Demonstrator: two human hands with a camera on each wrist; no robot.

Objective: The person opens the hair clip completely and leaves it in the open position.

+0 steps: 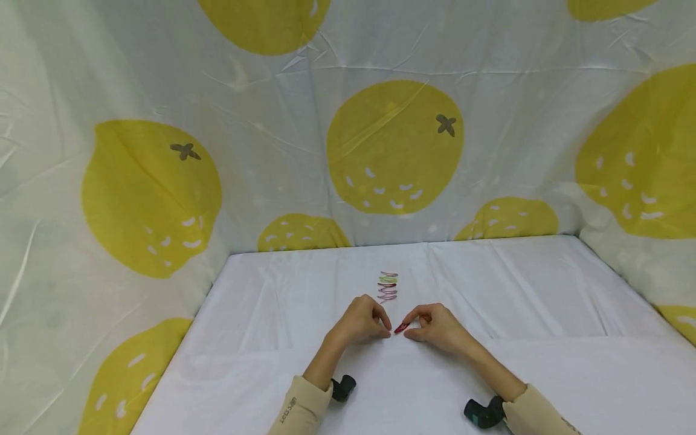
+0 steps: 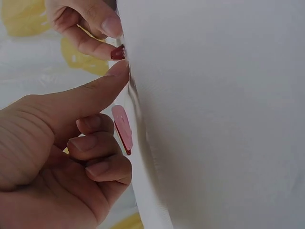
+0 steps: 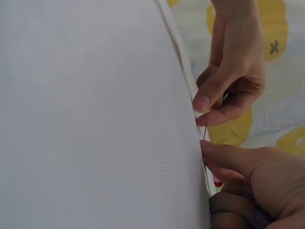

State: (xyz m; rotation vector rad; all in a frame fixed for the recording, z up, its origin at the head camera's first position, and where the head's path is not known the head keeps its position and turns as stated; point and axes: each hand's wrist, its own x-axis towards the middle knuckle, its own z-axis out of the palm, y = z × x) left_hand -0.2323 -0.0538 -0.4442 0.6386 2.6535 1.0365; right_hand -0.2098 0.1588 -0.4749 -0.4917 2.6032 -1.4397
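Note:
A dark red snap hair clip [image 1: 401,328] is in the gap between the two hands, just above the white cloth. My right hand [image 1: 437,329] holds it at the fingertips, with the index finger along its upper end. Close to the clip's other end is my left hand [image 1: 364,317], thumb and index finger reaching toward it, the other fingers loosely curled; no grip on the clip shows. Beyond the hands, several hair clips lie in a column, among them a green clip [image 1: 388,280] and a pink clip [image 1: 387,297]. The left wrist view also shows a pink clip [image 2: 122,121] past the left fingers.
White cloth [image 1: 544,290] with folds covers the table. Behind and beside it hang curtains [image 1: 283,151] printed with yellow fruit. A black device [image 1: 344,388] is at the left wrist, and another black device [image 1: 484,412] at the right.

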